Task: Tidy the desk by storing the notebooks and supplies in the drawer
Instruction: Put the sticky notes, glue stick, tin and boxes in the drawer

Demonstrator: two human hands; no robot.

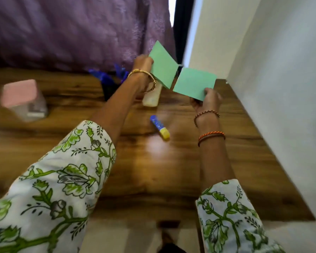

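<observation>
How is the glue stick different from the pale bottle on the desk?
The glue stick is blue with a yellow end; the pale bottle is cream and translucent. The glue stick lies in full view, while the left hand and wrist hide part of the bottle. The bottle looks thicker. Both rest on the wooden desk, untouched.

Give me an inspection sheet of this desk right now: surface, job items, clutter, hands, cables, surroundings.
Surface: wooden desk, glossy, glare near the middle.
Job's things: two green pads, left pad and right pad, held up above the desk; glue stick lying flat.
Clutter: pink-lidded box; pale bottle; blue item, blurred.
Grips: left hand holds the left pad; right hand holds the right pad.
Cables: nothing seen.
Surroundings: purple curtain behind; white wall on the right.
</observation>
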